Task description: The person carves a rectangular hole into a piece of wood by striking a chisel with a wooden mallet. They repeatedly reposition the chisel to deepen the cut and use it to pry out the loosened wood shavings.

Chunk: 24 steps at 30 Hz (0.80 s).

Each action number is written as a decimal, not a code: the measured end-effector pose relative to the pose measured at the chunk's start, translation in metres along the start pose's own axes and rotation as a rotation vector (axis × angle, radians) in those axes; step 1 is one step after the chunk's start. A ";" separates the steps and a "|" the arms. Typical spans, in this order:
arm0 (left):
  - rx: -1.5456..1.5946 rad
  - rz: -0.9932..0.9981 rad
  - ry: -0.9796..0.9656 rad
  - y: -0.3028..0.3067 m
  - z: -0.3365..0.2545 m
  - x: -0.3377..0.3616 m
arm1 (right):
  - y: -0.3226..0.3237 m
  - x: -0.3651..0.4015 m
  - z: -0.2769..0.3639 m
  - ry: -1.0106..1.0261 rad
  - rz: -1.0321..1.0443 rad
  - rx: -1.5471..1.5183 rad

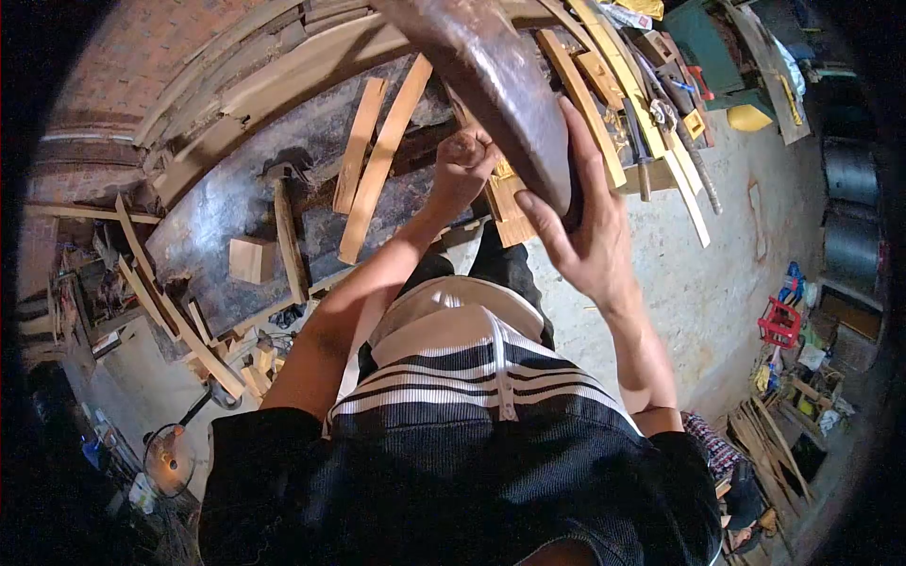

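Observation:
A long, dark, shiny object (500, 85) rises close to the camera from the bench, its lower end near the middle of the view. My right hand (595, 236) holds that lower end, thumb on the left side and fingers along the right. To the left of it, my left hand (458, 179) is closed in a fist round a brown, round-ended handle (464, 148); where the handle leads is hidden. Light wooden strips (387, 156) lie on the dark bench (208, 222) to the left of my left hand. Below the fist is a short wooden piece (510, 212).
A wooden block (250, 259) and a hammer (288, 231) lie on the bench's left part. Long strips, a saw (639, 151) and other tools are at the upper right. A fan (170, 460) stands lower left, a red crate (780, 323) at the right.

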<state>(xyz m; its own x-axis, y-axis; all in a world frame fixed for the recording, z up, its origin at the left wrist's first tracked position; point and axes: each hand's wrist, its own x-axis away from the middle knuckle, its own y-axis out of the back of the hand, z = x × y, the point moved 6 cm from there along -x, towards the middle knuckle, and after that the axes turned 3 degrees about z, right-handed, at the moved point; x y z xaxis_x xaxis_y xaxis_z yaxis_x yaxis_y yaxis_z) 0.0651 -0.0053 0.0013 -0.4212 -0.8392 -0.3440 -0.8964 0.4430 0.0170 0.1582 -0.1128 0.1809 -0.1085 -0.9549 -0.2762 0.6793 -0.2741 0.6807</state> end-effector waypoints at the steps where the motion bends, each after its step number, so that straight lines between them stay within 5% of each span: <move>1: 0.103 -0.025 -0.019 0.001 -0.002 -0.001 | 0.001 0.000 0.005 0.083 -0.035 0.056; 2: 0.107 -0.023 -0.024 0.000 -0.004 -0.003 | -0.008 -0.001 0.000 0.118 0.010 0.128; 3: 0.147 -0.044 0.005 0.000 -0.004 -0.003 | -0.021 0.008 -0.022 -0.291 0.324 0.184; 5: 0.183 -0.067 0.024 0.002 -0.005 -0.010 | -0.024 0.010 -0.042 -0.330 0.328 0.215; 7: 0.526 -0.296 0.431 0.015 0.028 -0.005 | -0.027 0.020 -0.063 -0.345 0.210 0.083; 8: 0.505 -0.423 0.442 0.025 0.069 -0.003 | -0.026 0.023 -0.066 -0.429 0.186 -0.036; 11: 0.302 -0.816 0.591 0.032 0.045 -0.014 | -0.019 0.037 -0.080 -0.534 0.147 -0.112; 12: 0.296 -0.750 0.437 0.032 0.049 -0.021 | -0.016 0.042 -0.083 -0.607 0.163 -0.170; 24: 0.020 0.122 0.183 -0.039 0.002 -0.042 | 0.001 0.075 -0.120 -0.691 -0.013 -0.144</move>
<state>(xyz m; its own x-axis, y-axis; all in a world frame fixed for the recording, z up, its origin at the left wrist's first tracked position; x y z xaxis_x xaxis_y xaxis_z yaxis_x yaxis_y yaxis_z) 0.1184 0.0137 0.0130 -0.5464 -0.8212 -0.1643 -0.8349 0.5497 0.0293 0.2372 -0.1712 0.0794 -0.5208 -0.8183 0.2431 0.7591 -0.3137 0.5704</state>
